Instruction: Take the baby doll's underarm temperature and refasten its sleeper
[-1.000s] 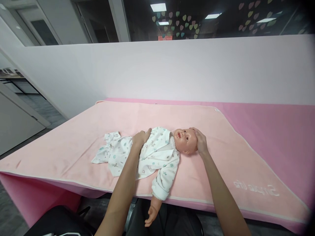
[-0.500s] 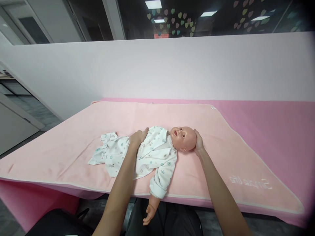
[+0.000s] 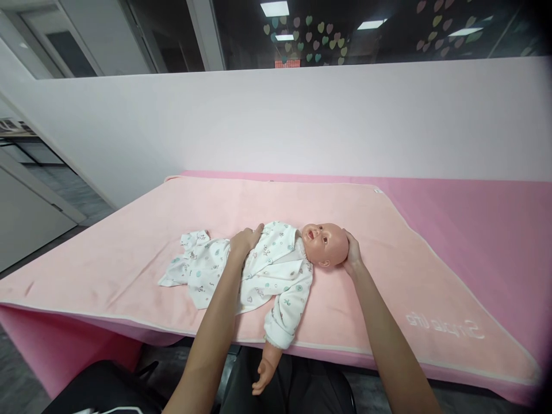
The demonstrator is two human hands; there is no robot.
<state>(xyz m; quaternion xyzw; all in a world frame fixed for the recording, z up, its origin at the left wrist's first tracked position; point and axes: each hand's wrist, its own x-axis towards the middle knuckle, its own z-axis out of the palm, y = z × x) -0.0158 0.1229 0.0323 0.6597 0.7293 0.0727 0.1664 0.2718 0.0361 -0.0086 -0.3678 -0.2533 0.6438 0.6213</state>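
Note:
A baby doll (image 3: 324, 244) in a white patterned suit (image 3: 267, 270) lies on its back on a light pink blanket (image 3: 241, 201), head to the right. One doll arm (image 3: 269, 368) hangs over the front edge of the table. My left hand (image 3: 244, 241) rests flat on the doll's belly. My right hand (image 3: 352, 253) cups the back of the doll's head from the right side.
The blanket covers a table with a darker pink cloth (image 3: 483, 224) showing at the right. A white partition wall (image 3: 284, 121) stands right behind the table. Dark windows with heart stickers (image 3: 310, 40) are above it.
My right hand has slid from the top of the doll's head down to its back side. The doll's face has turned a little more upward. My left hand has stayed put.

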